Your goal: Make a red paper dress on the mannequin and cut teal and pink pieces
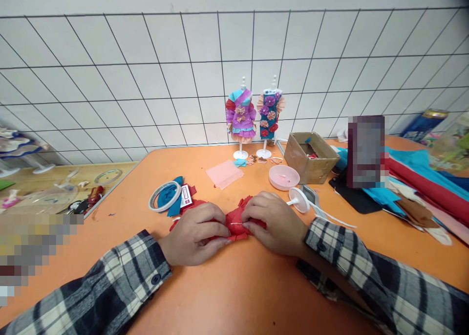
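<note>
Both hands hold a piece of crinkled red crepe paper (235,219) low over the orange table. A thin white strip runs across its middle. My left hand (200,230) is closed on its left part, fingers bent and thumb near the lower edge. On the other side, my right hand (273,221) pinches the paper between thumb and fingers. More red paper shows behind my left hand, partly hidden by it. Close by lie a roll of white tape (152,204), blue crepe paper (176,209) and a small red-and-white label (186,196).
Two small dress forms (241,115) in paper outfits stand by the tiled wall. Pink sheets (224,173), a pink bowl (284,177), a cardboard box (311,164) and a white stand base (299,199) occupy the table (220,296). Coloured paper rolls (428,183) lie at right.
</note>
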`<state>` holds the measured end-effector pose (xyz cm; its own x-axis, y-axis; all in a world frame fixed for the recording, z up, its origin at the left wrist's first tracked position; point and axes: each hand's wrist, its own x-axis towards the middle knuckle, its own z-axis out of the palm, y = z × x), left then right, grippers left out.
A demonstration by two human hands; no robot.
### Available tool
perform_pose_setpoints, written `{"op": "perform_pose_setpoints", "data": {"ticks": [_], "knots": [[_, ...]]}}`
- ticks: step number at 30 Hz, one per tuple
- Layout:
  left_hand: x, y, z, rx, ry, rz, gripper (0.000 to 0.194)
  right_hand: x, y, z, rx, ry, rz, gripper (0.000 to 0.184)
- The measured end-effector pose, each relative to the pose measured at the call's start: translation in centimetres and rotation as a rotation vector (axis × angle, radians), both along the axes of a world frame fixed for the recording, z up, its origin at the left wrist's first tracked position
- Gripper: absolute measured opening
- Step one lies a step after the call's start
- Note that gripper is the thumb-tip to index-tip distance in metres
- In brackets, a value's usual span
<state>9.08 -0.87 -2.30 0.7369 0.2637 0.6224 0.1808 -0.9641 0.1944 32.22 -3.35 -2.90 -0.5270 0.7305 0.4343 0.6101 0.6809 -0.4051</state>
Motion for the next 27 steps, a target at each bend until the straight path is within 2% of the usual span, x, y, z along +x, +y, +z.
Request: {"op": "perform_pose_setpoints", "data": {"ticks": [4,7,11,14,18,22,27], "knots": [[-0.2,-0.1,0.1,0.116,0.035,0.012,0.006,0.0,0.1,0.0,-0.028,0.009,-0.001,0.006],[-0.2,-0.1,0.2,0.143,0.063,-0.001,0.008,0.0,0.1,-0.1,-0.034,0.011,0.000,0.006],[-0.2,0.1,0.2,0.122,0.039,-0.035,0.007,0.1,0.1,-0.1,-0.004,-0.025,0.000,0.005],[-0.1,0.2,-0.2,0.098,0.053,-0.052,0.014,0.0,0.0,0.0,0.023,-0.066,-0.006,0.005],[0.0,0.1,-0.4,0.086,0.083,-0.012,0.020,0.0,-0.2,0.3,0.049,-0.105,-0.018,0.006],[0.1,0.0,-0.2,0.085,0.086,0.048,0.018,0.2,-0.1,0.4,0.079,-0.122,-0.005,0.006],[0.3,-0.1,0.0,0.035,0.073,0.058,0.013,1.2,0.3,0.3,0.152,-0.030,0.015,0.009]]}}
